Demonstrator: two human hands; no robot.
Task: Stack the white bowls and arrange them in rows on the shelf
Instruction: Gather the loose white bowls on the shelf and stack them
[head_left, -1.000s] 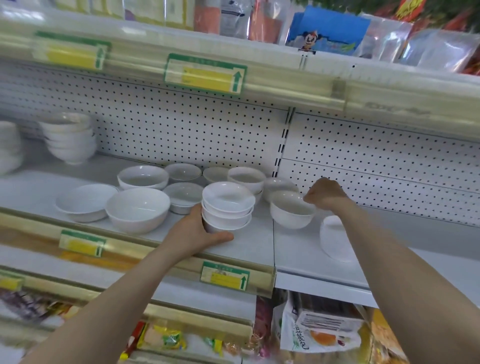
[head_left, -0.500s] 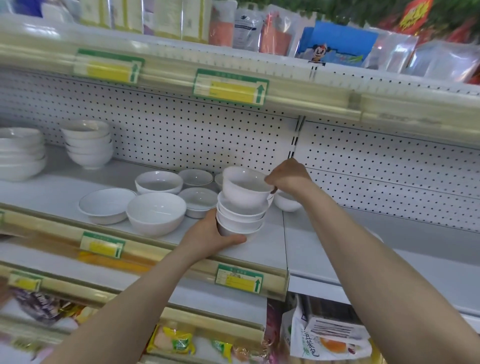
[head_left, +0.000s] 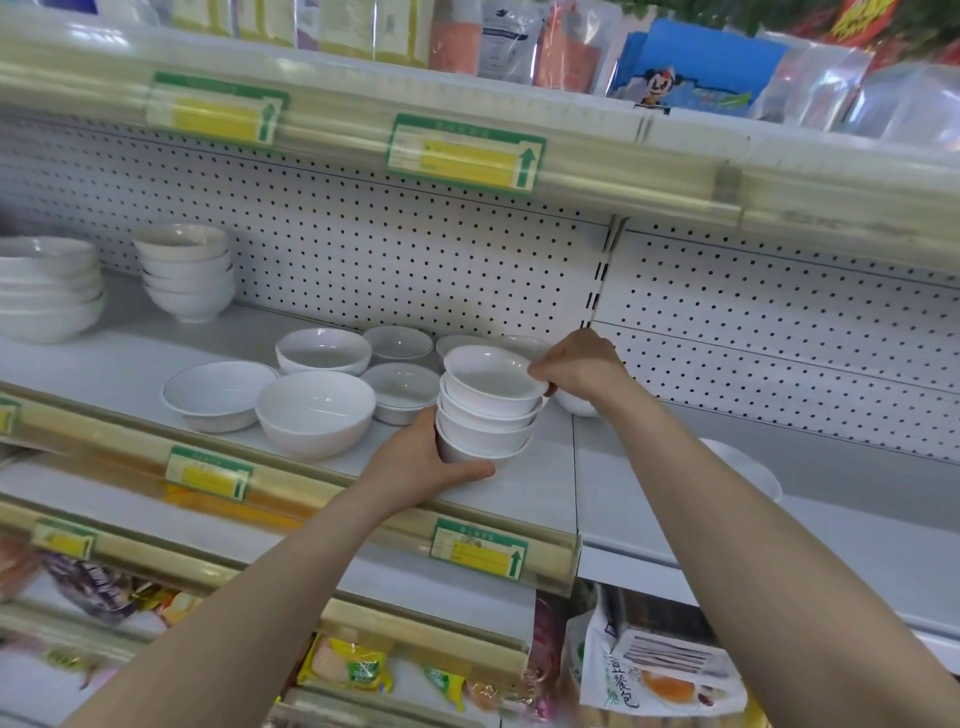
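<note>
A stack of small white bowls (head_left: 485, 431) stands near the front of the white shelf (head_left: 530, 493). My left hand (head_left: 421, 462) grips the base of the stack from the left. My right hand (head_left: 582, 366) pinches the right rim of the top bowl (head_left: 488, 376), which sits slightly tilted on the stack. To the left lie loose white bowls: a big one (head_left: 314, 410), a shallow one (head_left: 218, 392), and others (head_left: 322, 351) behind. One more bowl (head_left: 574, 402) is partly hidden under my right wrist.
Two taller bowl stacks (head_left: 184, 270) (head_left: 47, 288) stand at the far left by the pegboard back wall. A white bowl (head_left: 743, 467) lies on the right shelf section behind my right forearm. Price-tag rails edge each shelf; packaged goods fill the shelves above and below.
My right hand picked up a bowl from the right of the stack, carried it left and set it on top. My left hand stayed on the stack's base.
</note>
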